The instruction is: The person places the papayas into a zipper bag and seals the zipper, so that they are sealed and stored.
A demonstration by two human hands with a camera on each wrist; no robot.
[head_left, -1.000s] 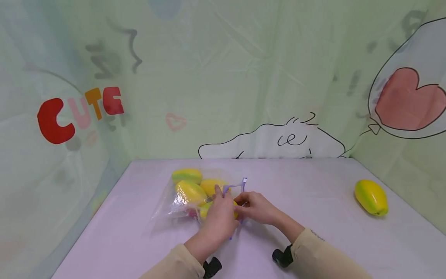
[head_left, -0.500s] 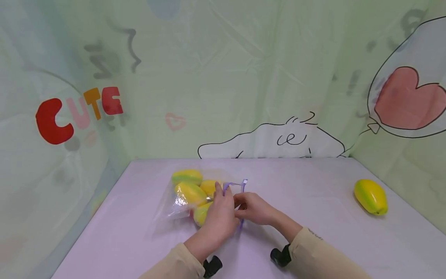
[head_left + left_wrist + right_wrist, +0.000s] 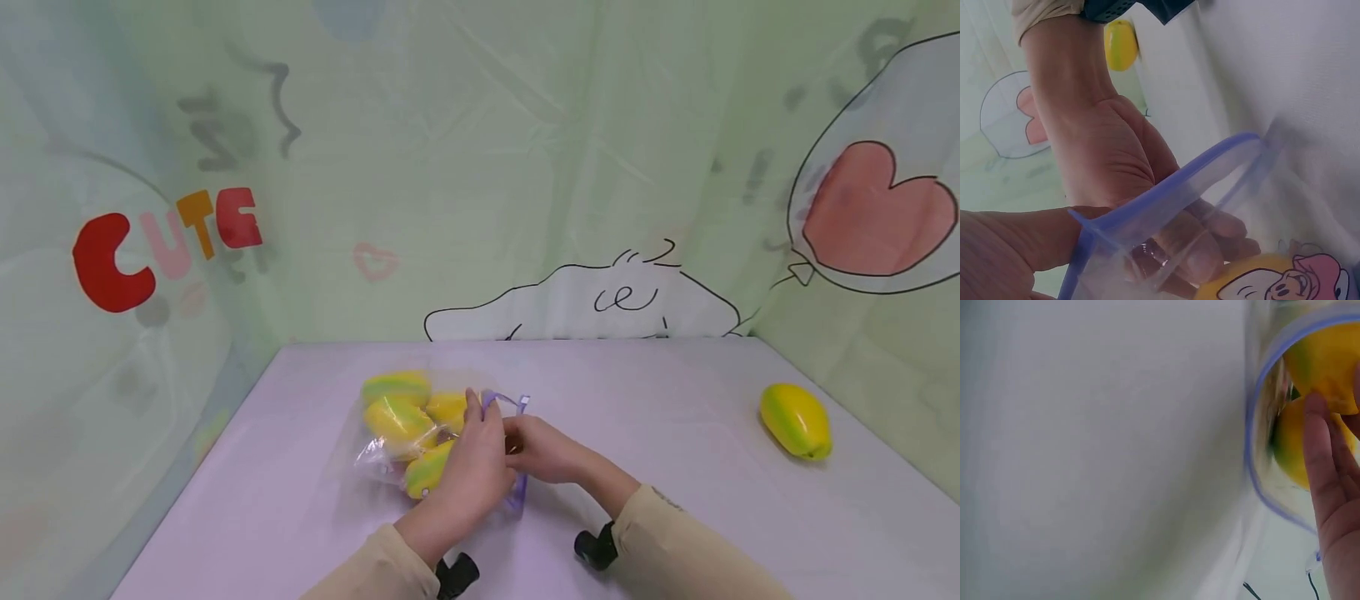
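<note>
A clear zip bag [image 3: 373,457] with a purple rim [image 3: 1166,186] lies on the table in front of me, its mouth toward the right. Several glossy yellow-green fruit [image 3: 401,423], which look like mangoes, are inside. With my left hand [image 3: 476,462] I hold the bag's rim. My right hand [image 3: 551,450] reaches into the mouth. In the right wrist view its fingers [image 3: 1319,444], fairly straight, touch the end of a yellow fruit [image 3: 1329,359]. A second fruit [image 3: 1294,440] lies below that one. Part of the thumb is cut off there, and my left hand hides some fruit.
One more yellow-green fruit [image 3: 797,422] lies alone at the table's right side. The table [image 3: 660,392] has a pale lilac cover. A printed curtain [image 3: 480,167] surrounds its back and sides.
The fruit between my hands has gone further left into the bag, partly with my right fingers behind it. The bag's contents have shifted slightly left; my left hand stays at the rim.
</note>
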